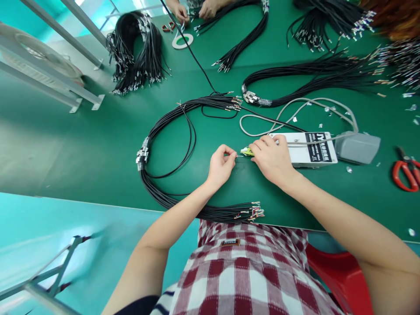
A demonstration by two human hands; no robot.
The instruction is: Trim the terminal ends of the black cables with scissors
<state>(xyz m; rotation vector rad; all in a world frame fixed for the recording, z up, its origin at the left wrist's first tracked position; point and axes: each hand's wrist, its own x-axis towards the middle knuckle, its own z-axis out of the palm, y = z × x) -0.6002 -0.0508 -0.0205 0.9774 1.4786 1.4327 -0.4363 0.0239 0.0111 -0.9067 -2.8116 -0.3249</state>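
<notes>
My left hand is closed in a pinch on a thin white wire, whose short end sticks out to the right. Close to that end, my right hand grips a small yellow-green hand tool; most of the tool is hidden under the fingers. Behind the right hand lies a white box with a black printed label. To the left, a bundle of black cables curves in a U on the green table, with metal connectors at the bend and stripped wire ends on both legs.
A grey block with a looping grey cord sits right of the box. Red-handled pliers lie far right. More black cable bundles, a white tape roll and orange-handled scissors are farther back. Another person's hands work there.
</notes>
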